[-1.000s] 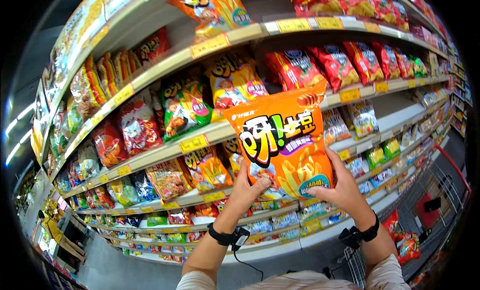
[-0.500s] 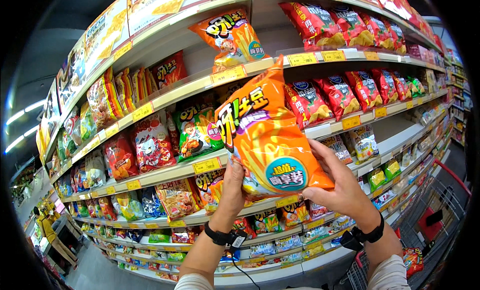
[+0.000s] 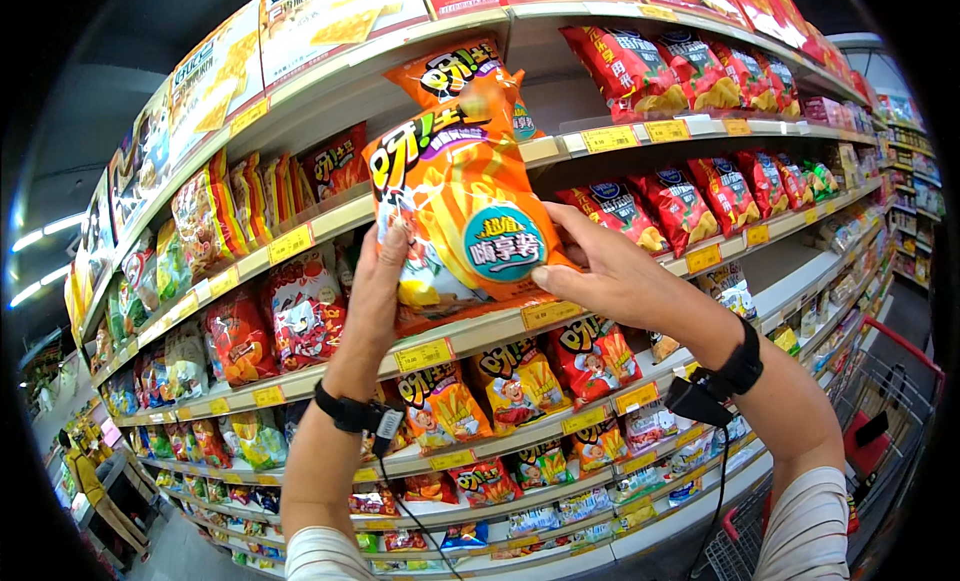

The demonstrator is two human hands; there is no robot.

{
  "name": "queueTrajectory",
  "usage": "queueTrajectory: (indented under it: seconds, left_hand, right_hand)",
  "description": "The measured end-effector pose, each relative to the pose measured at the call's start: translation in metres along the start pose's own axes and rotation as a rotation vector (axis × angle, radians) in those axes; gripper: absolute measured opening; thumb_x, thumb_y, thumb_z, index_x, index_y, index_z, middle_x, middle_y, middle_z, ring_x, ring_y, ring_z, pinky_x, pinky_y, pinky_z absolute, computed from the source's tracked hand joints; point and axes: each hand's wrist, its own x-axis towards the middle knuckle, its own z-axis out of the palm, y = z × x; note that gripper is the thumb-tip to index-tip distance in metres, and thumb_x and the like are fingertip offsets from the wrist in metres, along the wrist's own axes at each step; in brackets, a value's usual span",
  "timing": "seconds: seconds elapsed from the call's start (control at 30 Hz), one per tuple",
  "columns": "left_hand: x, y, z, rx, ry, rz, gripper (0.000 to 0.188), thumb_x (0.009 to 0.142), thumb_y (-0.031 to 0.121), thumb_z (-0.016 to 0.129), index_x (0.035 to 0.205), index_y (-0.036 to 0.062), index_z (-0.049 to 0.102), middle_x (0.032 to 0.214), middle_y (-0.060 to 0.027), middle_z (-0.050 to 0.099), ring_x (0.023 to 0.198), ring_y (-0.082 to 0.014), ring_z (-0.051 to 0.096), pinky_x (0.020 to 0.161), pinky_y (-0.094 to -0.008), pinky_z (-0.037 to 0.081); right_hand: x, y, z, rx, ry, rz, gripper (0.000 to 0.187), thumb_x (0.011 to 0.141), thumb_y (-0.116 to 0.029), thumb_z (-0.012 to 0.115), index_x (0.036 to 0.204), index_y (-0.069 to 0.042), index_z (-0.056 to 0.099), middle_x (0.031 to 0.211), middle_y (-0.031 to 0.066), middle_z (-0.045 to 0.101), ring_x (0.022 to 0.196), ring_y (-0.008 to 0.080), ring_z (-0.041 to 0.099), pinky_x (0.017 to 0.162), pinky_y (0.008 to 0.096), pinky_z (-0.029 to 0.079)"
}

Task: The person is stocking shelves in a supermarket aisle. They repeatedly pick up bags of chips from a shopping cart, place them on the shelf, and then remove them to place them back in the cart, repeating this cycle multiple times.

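Note:
A large orange bag of potato snacks (image 3: 440, 171) is held upright between my two hands, in front of the upper shelves. My left hand (image 3: 378, 266) grips its lower left side, fingers hidden behind the bag. At its lower right corner, my right hand (image 3: 590, 261) has its thumb on the front and its fingers behind. A similar orange snack bag (image 3: 450, 66) stands just beyond, on the upper shelf, partly covered by the held one. Both wrists carry black straps with small devices and cables.
Red chip bags (image 3: 625, 71) line the upper shelf to the right; red and white bags (image 3: 305, 296) sit to the left. Yellow price tags run along the shelf edge (image 3: 560, 149). A shopping cart (image 3: 880, 411) stands at right. A person in yellow (image 3: 95, 481) is far left.
Both hands have raised the orange bag, moving it up and to the left, closer to the similar bag on the upper shelf. It now stands more upright.

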Motion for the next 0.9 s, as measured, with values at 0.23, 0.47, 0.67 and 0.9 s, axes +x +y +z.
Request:
queueTrajectory:
  seconds: [0.23, 0.47, 0.67, 0.9]
  left_hand:
    - [-0.006, 0.033, -0.053, 0.255, 0.051, -0.032, 0.061, 0.101, 0.043, 0.06, 0.143, 0.0018, 0.042, 0.128, -0.0088, 0.06, 0.113, -0.0135, 0.06, 0.098, -0.0288, 0.05]
    - [-0.039, 0.085, -0.071, 0.528, -0.115, -0.153, 0.064, 0.099, 0.036, 0.066, 0.147, 0.0022, 0.039, 0.133, -0.0083, 0.058, 0.119, -0.0139, 0.057, 0.101, -0.03, 0.047]
    - [-0.026, 0.113, -0.054, 0.639, -0.314, -0.101, 0.062, 0.103, 0.038, 0.058, 0.149, 0.0013, 0.038, 0.135, -0.0076, 0.056, 0.123, -0.0134, 0.053, 0.103, -0.0309, 0.046]
    - [0.04, 0.074, -0.042, 0.557, -0.232, 0.059, 0.059, 0.106, 0.044, 0.049, 0.147, 0.0033, 0.042, 0.134, -0.0114, 0.055, 0.117, -0.0191, 0.059, 0.096, -0.0329, 0.048]
  right_hand:
    - [0.041, -0.004, 0.051, 0.214, 0.049, 0.018, 0.092, 0.081, -0.039, 0.086, 0.147, 0.003, 0.036, 0.132, 0.0141, 0.058, 0.122, 0.0198, 0.057, 0.106, 0.034, 0.045]
    - [0.051, 0.023, 0.11, 0.53, 0.066, -0.034, 0.088, 0.085, -0.034, 0.083, 0.149, -0.003, 0.031, 0.135, 0.0097, 0.057, 0.121, 0.0175, 0.058, 0.104, 0.035, 0.049]
    - [0.024, 0.008, 0.118, 0.796, 0.171, 0.006, 0.076, 0.088, -0.028, 0.079, 0.144, -0.001, 0.036, 0.133, 0.011, 0.057, 0.119, 0.0171, 0.059, 0.102, 0.0341, 0.05]
    - [-0.013, 0.029, 0.048, 0.729, 0.392, -0.004, 0.069, 0.088, -0.036, 0.074, 0.141, -0.004, 0.044, 0.126, 0.0077, 0.061, 0.111, 0.0157, 0.063, 0.097, 0.0322, 0.053]
